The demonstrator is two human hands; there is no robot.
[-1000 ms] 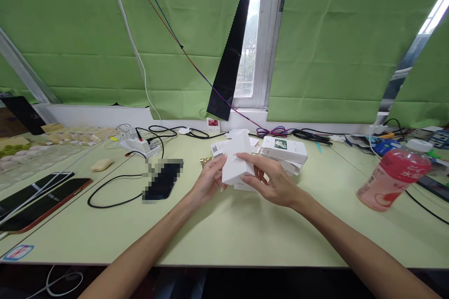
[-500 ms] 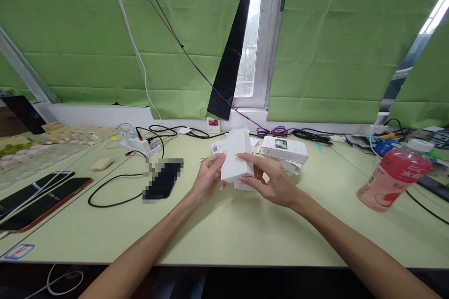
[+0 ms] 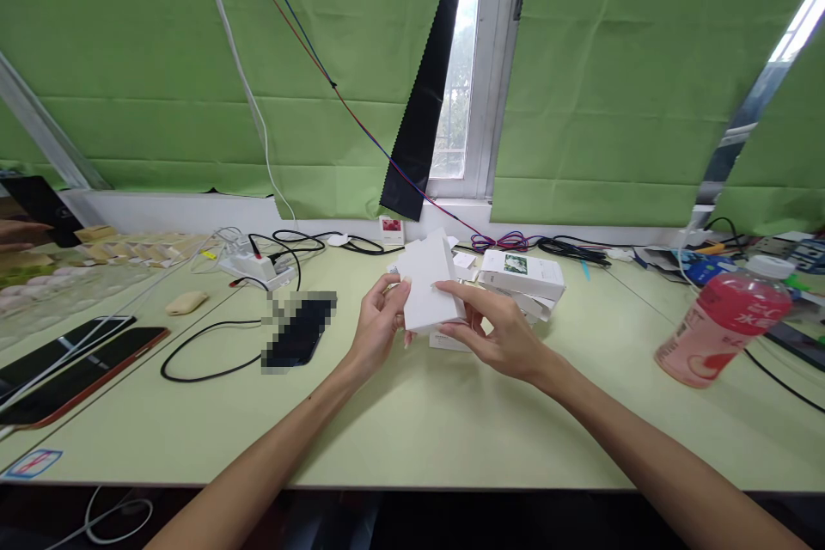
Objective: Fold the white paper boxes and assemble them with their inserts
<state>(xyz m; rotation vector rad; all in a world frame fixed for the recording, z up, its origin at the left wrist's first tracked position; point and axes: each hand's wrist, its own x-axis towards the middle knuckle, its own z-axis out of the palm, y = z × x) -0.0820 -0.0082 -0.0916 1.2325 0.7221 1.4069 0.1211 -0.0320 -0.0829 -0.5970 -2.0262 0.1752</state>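
A small white box (image 3: 430, 288) is held between both hands above the table, its far end raised. My left hand (image 3: 379, 318) grips its left side, thumb on the near face. My right hand (image 3: 499, 328) holds the near right corner, with the index finger on the upper face and the thumb at the lower edge. Beneath it lies another white box or card (image 3: 448, 344), mostly hidden. More white boxes, one with a green picture (image 3: 528, 271), lie just to the right.
A pink drink bottle (image 3: 725, 322) stands at the right. Phones lie to the left, one black (image 3: 309, 331), one with an orange edge (image 3: 96, 374). A power strip (image 3: 254, 266) and cables run along the back. Another person's hand (image 3: 22, 232) shows at the far left.
The white box has turned slightly in my hands, and its far end looks wider. My left hand has shifted a little up its side. Another person's hand has appeared at the far left.
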